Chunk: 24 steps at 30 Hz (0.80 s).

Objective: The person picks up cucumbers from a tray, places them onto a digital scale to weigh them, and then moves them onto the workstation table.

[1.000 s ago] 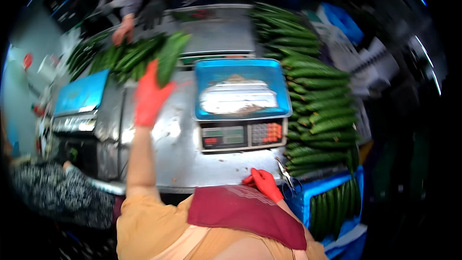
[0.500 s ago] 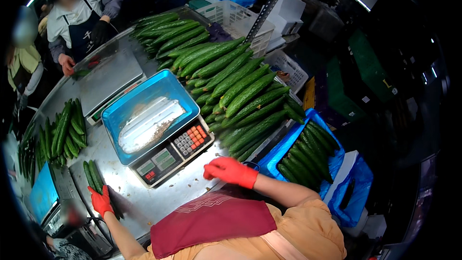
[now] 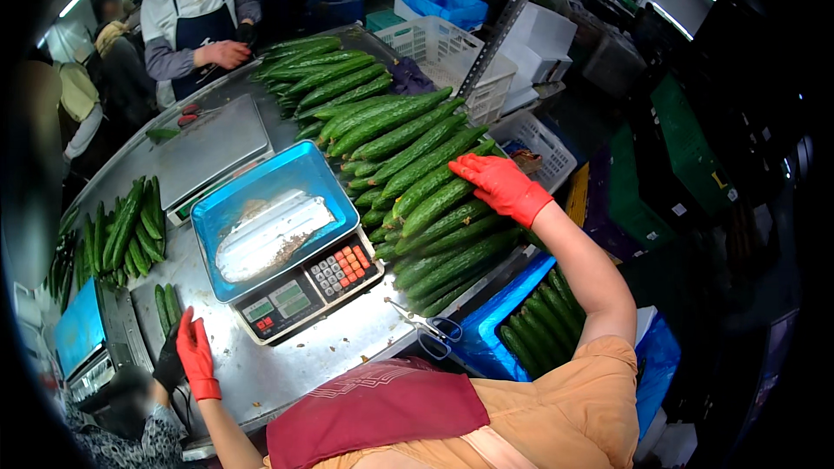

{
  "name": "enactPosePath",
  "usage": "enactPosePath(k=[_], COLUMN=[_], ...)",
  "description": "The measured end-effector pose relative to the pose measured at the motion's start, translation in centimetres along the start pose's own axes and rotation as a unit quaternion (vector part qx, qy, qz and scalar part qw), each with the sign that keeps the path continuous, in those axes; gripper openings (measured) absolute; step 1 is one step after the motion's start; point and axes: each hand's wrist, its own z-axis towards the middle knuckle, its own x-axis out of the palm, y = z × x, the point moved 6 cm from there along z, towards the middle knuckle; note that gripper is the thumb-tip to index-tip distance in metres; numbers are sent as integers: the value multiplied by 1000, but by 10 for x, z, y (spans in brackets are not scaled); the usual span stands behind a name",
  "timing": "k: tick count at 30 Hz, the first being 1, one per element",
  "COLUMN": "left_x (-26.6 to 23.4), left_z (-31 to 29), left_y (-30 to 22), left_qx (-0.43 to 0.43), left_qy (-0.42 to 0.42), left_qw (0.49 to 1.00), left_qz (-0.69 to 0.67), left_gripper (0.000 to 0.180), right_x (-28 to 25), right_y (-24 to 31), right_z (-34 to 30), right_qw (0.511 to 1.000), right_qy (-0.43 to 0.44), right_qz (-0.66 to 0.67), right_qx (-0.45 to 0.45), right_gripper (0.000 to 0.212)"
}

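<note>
Reaching farther, right hand [image 3: 501,187] now touches cucumber pile [image 3: 408,165].

Bright overhead strip lights put glare on the steel table [image 3: 287,365]; fisheye edges bend and darken.

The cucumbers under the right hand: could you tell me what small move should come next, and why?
Probably close the right hand around one cucumber and lift it. The gloved hand lies flat on the cucumber pile, gripping nothing, and the scale tray beside it holds no cucumber.

Scuffed steel table [image 3: 347,356], glossy cucumbers [image 3: 408,148]
</note>
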Motion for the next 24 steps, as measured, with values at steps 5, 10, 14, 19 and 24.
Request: enactPosePath(k=[5, 10, 14, 19, 24], left_x=[42, 96, 146, 217, 267], left_z=[-28, -40, -59, -88, -107], left_y=[-69, -125, -175, -217, -242], left_qx=[88, 87, 177, 151, 104], left_qy=[33, 126, 231, 476, 405], left_qw=[996, 988, 957, 860, 792], left_qz=[11, -13, -22, -104, -444], left_gripper=[33, 30, 33, 38, 56], right_x=[16, 2, -28, -65, -11], right_y=[-12, -12, -3, 18, 100], right_z=[2, 2, 1, -7, -16], right_qw=[989, 984, 978, 992, 907], right_qy=[23, 32, -8, -87, -124], right_qz=[-107, -96, -112, -39, 392], right_qx=[-97, -144, -174, -88, 92], right_gripper=[63, 61, 53, 58, 59])
